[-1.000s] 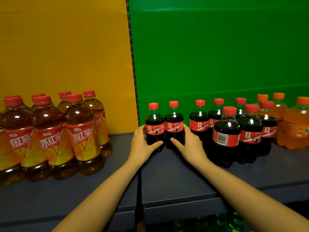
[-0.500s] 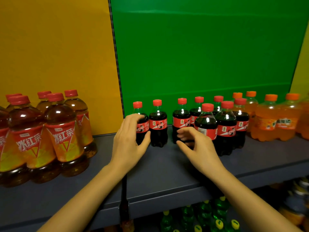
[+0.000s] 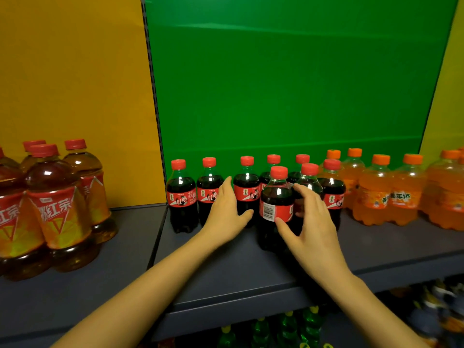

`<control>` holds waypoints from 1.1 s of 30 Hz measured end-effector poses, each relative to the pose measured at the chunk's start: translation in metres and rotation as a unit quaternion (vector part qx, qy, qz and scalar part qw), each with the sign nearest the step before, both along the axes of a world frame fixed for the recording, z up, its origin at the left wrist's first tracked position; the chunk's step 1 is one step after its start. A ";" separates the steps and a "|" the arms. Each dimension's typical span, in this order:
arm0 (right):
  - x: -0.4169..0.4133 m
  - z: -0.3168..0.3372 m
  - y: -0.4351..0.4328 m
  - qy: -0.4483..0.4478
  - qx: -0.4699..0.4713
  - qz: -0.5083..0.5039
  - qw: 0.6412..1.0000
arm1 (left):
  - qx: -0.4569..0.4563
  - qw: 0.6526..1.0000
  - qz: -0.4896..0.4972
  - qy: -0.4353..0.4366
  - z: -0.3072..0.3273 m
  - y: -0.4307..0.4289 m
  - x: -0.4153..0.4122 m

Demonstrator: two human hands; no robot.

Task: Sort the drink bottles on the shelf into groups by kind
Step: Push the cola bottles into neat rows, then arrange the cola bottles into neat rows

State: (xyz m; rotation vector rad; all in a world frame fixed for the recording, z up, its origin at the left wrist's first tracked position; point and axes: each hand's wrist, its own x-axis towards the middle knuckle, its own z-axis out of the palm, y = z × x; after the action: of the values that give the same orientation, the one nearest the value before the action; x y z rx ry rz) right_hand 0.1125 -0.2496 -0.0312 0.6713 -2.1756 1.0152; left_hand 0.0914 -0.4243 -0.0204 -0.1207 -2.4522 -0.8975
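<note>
Front cola bottle (image 3: 275, 197) stands upright toward the shelf (image 3: 226, 272) front edge, cap up, long axis vertical. Right grip (image 3: 311, 222) curls round it; left grip (image 3: 226, 212) lies straight-fingered, holding nothing.

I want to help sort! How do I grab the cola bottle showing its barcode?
Wrap your hand round the labelled middle of the barcode cola bottle, coming from the front: it stands upright, nearest you, with other cola bottles crowded behind.

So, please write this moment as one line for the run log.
step: sorting | left hand: open, by back colas | right hand: grips front cola | teas: far left | orange sodas: right
</note>
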 end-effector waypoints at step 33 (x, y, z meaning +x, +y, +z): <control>-0.002 -0.022 -0.002 -0.121 -0.014 0.123 0.985 | 0.140 0.983 0.030 0.117 0.005 -0.002 0.024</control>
State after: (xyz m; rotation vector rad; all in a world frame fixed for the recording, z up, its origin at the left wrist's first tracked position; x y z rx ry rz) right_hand 0.1107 -0.2513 -0.0528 0.8590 -2.3186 1.3127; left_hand 0.1155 -0.4265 -0.0158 -0.0484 -2.0827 -1.1226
